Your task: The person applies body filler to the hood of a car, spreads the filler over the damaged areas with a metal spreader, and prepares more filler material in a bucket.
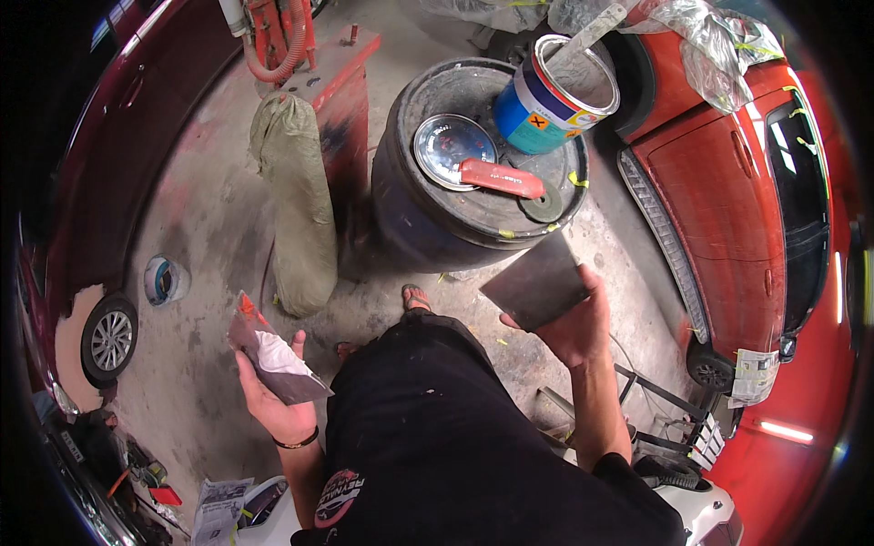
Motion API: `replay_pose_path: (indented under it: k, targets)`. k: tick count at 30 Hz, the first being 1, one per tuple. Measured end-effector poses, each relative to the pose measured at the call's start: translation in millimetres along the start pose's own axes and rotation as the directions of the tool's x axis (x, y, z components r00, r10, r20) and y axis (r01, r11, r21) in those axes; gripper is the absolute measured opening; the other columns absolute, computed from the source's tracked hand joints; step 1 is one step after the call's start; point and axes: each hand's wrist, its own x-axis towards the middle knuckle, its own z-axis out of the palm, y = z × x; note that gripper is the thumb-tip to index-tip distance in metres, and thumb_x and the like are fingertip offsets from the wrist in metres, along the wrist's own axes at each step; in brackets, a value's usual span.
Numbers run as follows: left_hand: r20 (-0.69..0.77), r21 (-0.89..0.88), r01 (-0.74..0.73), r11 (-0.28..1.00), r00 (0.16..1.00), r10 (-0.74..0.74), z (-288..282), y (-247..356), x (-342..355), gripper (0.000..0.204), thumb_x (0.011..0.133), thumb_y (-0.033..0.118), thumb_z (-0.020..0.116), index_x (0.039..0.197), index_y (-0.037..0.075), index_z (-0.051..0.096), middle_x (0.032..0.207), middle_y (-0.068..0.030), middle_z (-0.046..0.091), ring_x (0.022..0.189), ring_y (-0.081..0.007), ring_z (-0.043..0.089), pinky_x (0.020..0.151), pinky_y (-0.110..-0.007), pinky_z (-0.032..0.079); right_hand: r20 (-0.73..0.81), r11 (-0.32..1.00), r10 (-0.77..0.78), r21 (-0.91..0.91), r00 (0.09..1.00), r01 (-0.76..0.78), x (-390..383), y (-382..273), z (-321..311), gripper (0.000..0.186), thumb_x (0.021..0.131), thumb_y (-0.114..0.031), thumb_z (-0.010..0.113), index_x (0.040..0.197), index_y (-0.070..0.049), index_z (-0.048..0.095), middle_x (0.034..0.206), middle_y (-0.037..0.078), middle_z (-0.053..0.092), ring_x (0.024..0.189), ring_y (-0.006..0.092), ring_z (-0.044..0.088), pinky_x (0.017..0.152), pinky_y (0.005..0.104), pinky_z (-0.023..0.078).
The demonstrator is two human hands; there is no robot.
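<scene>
In my left hand (280,409) lies a flat grey plate (300,389), gripped by its edges between thumb and fingers. A white lump of paste (279,353) rests on it, with a smear of orange-red paste (246,308) at its far end. My right hand (580,329) holds a dark, square, flat sheet (537,282) by its right and near edges. This sheet is just in front of a black drum (401,223). On the drum stands an open blue-and-white tin (533,114) with a paste-coated stick (592,35) leaning in it.
A round metal lid (443,146), a red tool handle (501,177) and a dark disc (543,206) share the drum top. Left of it hangs a dusty cloth bag (305,209) by a red machine (341,68). A maroon car (118,164) and a red vehicle (687,182) flank the floor.
</scene>
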Motion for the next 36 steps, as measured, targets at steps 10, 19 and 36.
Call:
replay_pose_path:
  k: [10,19,36]
  targets:
    - [0.052,-0.036,-0.117,0.992,0.992,0.119,-19,10,-18,0.048,0.116,0.037,0.042,0.155,0.009,0.050,0.150,-0.0041,0.060,0.138,-0.0202,0.058,0.118,-0.060,0.042,0.183,0.984,0.042,0.164,0.982,-0.073,19,-10,44,0.077,0.102,-0.061,0.054,0.161,-0.013,0.044,0.164,0.019,0.045,0.147,0.0453,0.048,0.108,0.0761,0.044]
    - [0.031,-0.037,-0.176,0.984,0.984,0.177,-16,11,-28,0.048,0.117,0.037,0.040,0.154,0.008,0.052,0.146,-0.0055,0.064,0.132,-0.0204,0.062,0.117,-0.061,0.045,0.490,-0.249,-0.396,-0.871,0.776,0.423,56,-32,61,0.037,0.093,-0.028,0.070,0.123,-0.008,0.075,0.132,0.014,0.069,0.124,0.0359,0.061,0.109,0.0450,0.046]
    - [-0.142,0.022,-0.283,0.959,0.949,0.283,-11,16,-57,0.047,0.117,0.039,0.040,0.145,0.006,0.057,0.130,-0.0058,0.069,0.117,-0.0209,0.068,0.113,-0.061,0.049,0.152,-0.403,-0.554,-0.909,0.818,-0.104,219,-19,113,0.043,0.099,-0.047,0.054,0.130,-0.029,0.077,0.142,0.005,0.069,0.134,0.0462,0.057,0.107,0.0772,0.039]
